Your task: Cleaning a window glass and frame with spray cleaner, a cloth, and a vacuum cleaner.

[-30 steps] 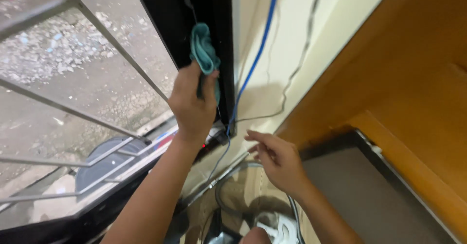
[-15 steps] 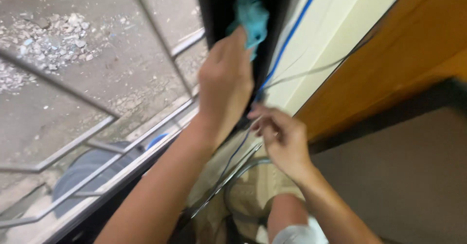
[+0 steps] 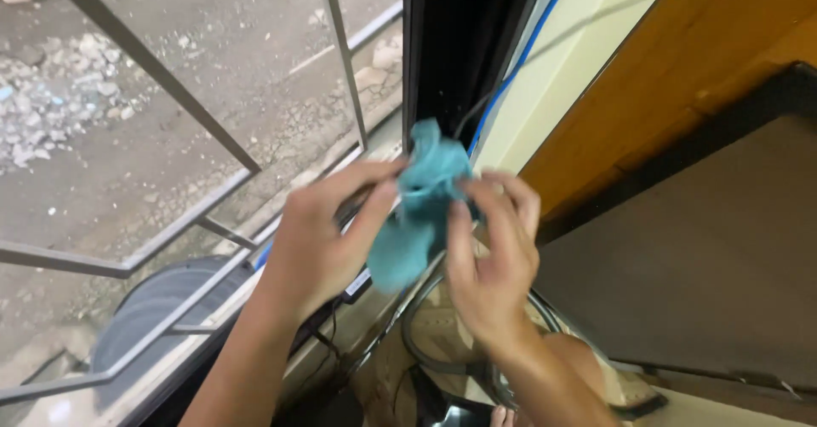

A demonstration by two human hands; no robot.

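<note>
1. Both hands grip a crumpled teal cloth point(image 3: 421, 210) just below the black window frame point(image 3: 464, 44).
2. The left hand point(image 3: 319, 240) pinches the cloth's left side between thumb and fingers.
3. The right hand point(image 3: 494, 257) clasps its right edge.
4. A blue cable point(image 3: 519, 61) runs along the frame's right side; grey metal bars point(image 3: 345, 61) stand left of the frame.

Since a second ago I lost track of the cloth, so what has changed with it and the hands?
The left hand brought the teal cloth down off the black window frame. The right hand, free before, now grips it too. The blue cable still runs along the frame.
</note>
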